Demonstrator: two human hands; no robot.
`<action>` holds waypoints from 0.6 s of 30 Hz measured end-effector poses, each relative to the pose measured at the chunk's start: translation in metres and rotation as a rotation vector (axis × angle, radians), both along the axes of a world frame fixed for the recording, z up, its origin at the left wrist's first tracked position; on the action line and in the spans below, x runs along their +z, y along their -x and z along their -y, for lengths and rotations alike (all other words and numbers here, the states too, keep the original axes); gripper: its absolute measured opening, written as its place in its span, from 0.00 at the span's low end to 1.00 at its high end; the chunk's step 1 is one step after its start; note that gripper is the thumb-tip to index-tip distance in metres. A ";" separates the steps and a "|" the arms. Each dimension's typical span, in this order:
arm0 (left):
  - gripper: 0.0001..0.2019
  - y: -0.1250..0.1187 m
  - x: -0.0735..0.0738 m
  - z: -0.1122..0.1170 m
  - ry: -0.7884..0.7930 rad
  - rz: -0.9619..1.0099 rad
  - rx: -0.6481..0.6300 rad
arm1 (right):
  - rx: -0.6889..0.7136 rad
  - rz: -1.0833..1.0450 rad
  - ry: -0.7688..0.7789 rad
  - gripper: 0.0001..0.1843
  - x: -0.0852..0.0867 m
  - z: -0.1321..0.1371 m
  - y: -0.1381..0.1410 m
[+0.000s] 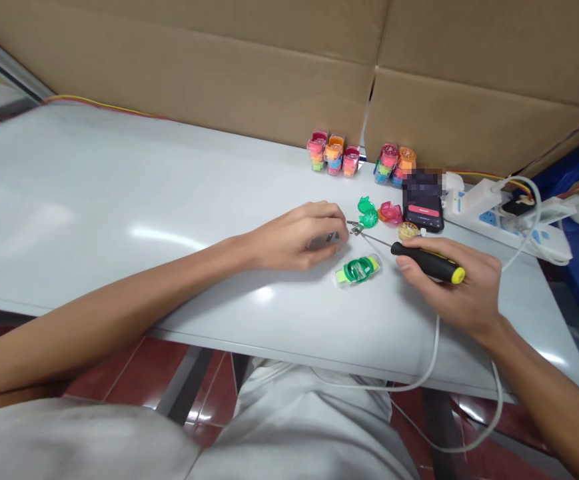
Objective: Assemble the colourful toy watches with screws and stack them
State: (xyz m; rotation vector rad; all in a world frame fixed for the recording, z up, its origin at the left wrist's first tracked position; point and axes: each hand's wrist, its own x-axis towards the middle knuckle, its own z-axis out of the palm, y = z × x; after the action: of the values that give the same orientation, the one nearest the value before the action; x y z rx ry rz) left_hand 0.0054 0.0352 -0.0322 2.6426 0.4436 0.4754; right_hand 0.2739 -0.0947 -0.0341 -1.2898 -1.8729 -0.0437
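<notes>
My right hand [462, 283] is wrapped round a screwdriver [428, 263] with a black handle and a yellow end. Its thin shaft points left, and the tip meets a small metal piece [356, 229] near the fingers of my left hand [309, 237]. Those fingers are curled in, with small dark bits showing between them; what they hold is too small to name. Just in front of the metal piece lies a green and yellow plastic item [358, 269] in a clear case. Behind it are green plastic parts [368, 213], a pink part [390, 213] and a yellow part [408, 231].
Several small colourful plastic items [334, 157] stand along the cardboard wall [209, 67]. A phone [422, 203] lies beside a white power strip [509, 223] with plugs and cables. A white cable [436, 353] hangs over the front edge of the white table [94, 180].
</notes>
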 end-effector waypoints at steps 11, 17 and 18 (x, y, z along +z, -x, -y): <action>0.13 -0.018 -0.023 0.002 -0.112 0.023 0.071 | 0.099 0.030 -0.083 0.14 0.010 0.015 0.006; 0.08 -0.020 -0.012 0.008 0.116 0.049 0.070 | 0.086 0.036 -0.123 0.14 0.013 0.019 0.004; 0.07 -0.020 -0.009 0.009 0.182 0.062 0.093 | 0.074 0.025 -0.122 0.14 0.013 0.019 0.003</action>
State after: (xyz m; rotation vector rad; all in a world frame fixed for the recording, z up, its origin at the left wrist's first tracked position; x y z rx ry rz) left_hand 0.0251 0.0257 -0.0413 2.4338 0.5646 0.5188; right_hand 0.2712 -0.1134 -0.0206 -1.1420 -1.9074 -0.1336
